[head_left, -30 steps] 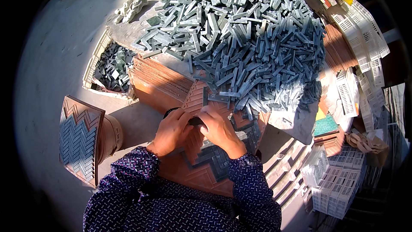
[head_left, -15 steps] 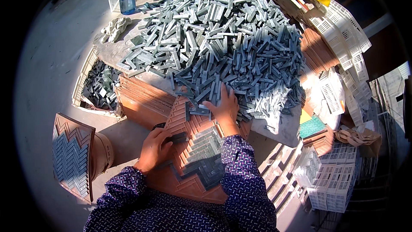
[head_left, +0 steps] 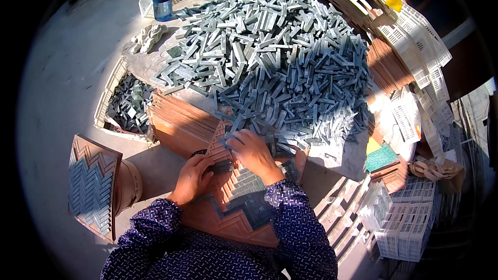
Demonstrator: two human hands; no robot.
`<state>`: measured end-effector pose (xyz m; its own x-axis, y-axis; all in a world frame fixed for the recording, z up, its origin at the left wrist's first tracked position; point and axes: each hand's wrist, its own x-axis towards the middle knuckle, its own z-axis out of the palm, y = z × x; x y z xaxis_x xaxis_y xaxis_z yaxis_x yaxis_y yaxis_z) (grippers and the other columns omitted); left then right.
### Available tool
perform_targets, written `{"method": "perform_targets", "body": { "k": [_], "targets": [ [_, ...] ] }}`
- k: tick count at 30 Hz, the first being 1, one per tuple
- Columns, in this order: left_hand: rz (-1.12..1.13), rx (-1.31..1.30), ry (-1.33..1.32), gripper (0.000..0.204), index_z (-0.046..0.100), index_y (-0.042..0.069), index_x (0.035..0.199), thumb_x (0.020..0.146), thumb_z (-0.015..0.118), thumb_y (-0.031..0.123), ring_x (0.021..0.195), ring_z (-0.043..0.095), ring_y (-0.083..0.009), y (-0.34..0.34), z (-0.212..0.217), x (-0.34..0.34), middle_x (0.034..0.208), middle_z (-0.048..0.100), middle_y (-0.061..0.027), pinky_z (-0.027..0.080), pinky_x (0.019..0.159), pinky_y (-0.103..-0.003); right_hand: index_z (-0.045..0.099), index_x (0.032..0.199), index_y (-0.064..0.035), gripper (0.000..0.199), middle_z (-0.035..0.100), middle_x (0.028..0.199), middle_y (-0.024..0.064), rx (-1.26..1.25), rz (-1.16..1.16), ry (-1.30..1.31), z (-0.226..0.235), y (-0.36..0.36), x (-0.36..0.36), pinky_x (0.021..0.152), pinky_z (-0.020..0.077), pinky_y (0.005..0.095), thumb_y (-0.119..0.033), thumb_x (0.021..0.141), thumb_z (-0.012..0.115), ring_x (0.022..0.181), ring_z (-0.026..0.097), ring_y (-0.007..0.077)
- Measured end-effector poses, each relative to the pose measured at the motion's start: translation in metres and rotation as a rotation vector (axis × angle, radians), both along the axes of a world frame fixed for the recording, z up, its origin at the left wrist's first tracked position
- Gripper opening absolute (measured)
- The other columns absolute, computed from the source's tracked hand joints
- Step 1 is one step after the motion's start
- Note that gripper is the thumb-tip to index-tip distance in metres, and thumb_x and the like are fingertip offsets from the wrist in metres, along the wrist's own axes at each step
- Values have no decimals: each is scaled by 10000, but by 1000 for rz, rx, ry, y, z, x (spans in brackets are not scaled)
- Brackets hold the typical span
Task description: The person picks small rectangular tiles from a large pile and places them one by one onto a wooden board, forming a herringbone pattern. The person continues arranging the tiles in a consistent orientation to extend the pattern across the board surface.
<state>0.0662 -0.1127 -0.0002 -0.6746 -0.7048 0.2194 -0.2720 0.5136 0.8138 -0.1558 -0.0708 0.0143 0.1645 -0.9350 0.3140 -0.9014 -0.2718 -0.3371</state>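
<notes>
Hundreds of grey-green stone strips (head_left: pixel 280 57) heap across the table (head_left: pixel 340 158), banked toward me, I judge, so pieces lie within a short reach. Smaller, the terracotta-coloured grooved template (head_left: pixel 205 212) slants between my body and the table's near edge, perhaps angled so I see its zigzag channels; dark strips already fill part of them, toward my right. A stack of similar-coloured boards (head_left: pixel 181 119) sits just beyond its left side. At far left a strip-filled template (head_left: pixel 91 192) leans on a round drum (head_left: pixel 129 181), probably parked off my working side. The pale crate (head_left: pixel 106 98) of dark offcuts stands beside the table's left edge.

The gap between drum and template gives my left elbow room; on my right, the table corner limits the sleeve.

My left hand (head_left: pixel 192 179) is at the template's left edge, thumb and fingers closed on dark strips (head_left: pixel 223 166) that jut inward. My right hand (head_left: pixel 251 150) bends over the upper part, fingertips at a grey strip (head_left: pixel 225 143); I cannot tell whether they pinch or merely touch it.
</notes>
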Motion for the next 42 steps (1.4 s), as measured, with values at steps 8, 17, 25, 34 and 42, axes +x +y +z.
{"method": "perform_targets", "body": {
  "k": [8,17,25,34,42],
  "targets": [
    [-15,31,5,298,613,43,1037,742,638,10,907,567,-374,-1,1,0,969,585,-160,476,776,-416,619,1107,-93,477,506,1306,141,-60,-258,-72,27,20,7,1003,375,444,-75,653,766,1227,443,372],
    [-92,-52,-100,229,574,31,964,748,647,53,868,541,-356,-11,-2,0,911,527,-141,463,737,-422,638,937,-23,183,641,849,122,67,-338,-356,25,69,21,661,503,355,-16,760,683,754,631,312],
    [12,66,-96,209,582,22,949,754,656,38,786,562,-325,-4,6,24,877,536,-134,474,686,-387,628,976,-43,276,582,989,120,58,-368,-178,-4,76,26,764,492,404,-4,709,690,929,577,326],
    [-10,139,-152,195,611,24,928,748,683,47,814,596,-337,25,2,70,908,585,-140,503,714,-379,535,1056,-45,313,601,879,153,322,-365,-615,-2,92,101,623,511,406,-98,778,668,735,623,326],
    [12,120,-149,192,624,29,919,741,691,52,807,604,-337,31,1,67,883,599,-136,506,711,-386,554,1094,-64,358,623,871,134,330,-424,-435,-16,99,114,611,527,392,-116,769,695,720,645,308]
  ]
}}
